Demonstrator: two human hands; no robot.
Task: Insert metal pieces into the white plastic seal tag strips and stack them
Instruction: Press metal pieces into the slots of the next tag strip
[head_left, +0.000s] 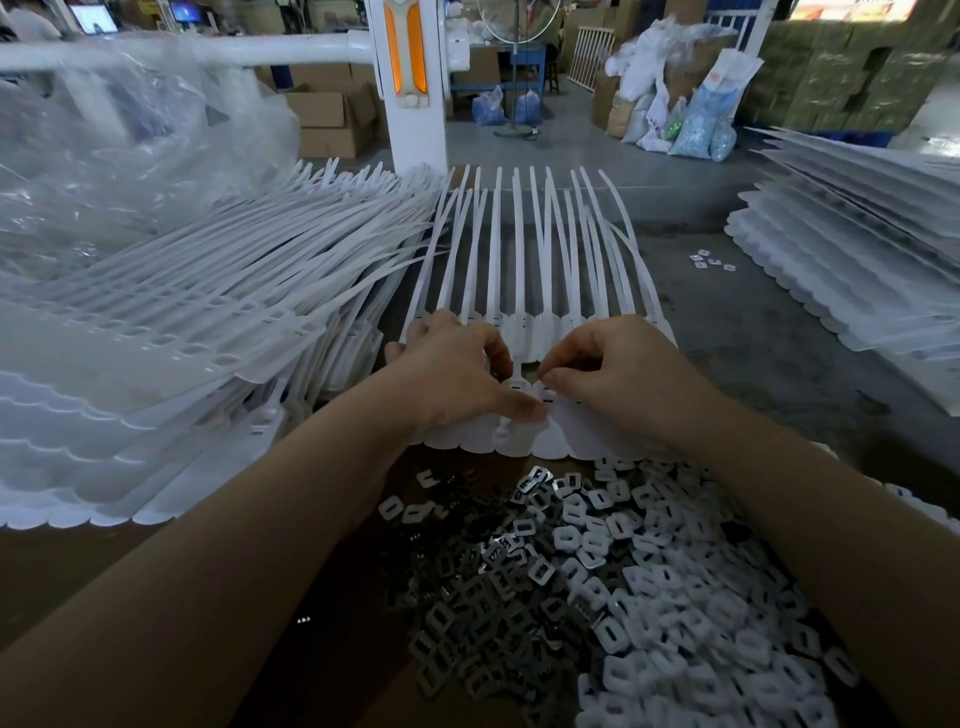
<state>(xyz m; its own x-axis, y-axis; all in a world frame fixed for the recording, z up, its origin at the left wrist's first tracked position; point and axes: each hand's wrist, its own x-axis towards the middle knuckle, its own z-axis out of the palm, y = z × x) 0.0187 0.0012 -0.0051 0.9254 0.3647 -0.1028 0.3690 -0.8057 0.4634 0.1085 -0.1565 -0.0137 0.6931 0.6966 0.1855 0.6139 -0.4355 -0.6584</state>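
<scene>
Pinching a small metal piece (545, 375) over a slot, the right hand (618, 374) works while the left hand (457, 374) presses the seal tag strip (519, 312) beneath its curled fingers; the thin, floppy plastic looks best held by its flat heads.

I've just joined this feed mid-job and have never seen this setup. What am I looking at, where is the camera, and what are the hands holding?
There is no machine: a person works bare-handed, and the single camera sits on their head, looking forward and down. The left hand steadies a white seal tag strip sheet on the table. The right hand pinches at a tag head, apparently seating a small piece; the piece itself is hidden. Nearest the camera lies a heap of metal pieces. Stacks of strips lie at the left, and more at the right.
</scene>
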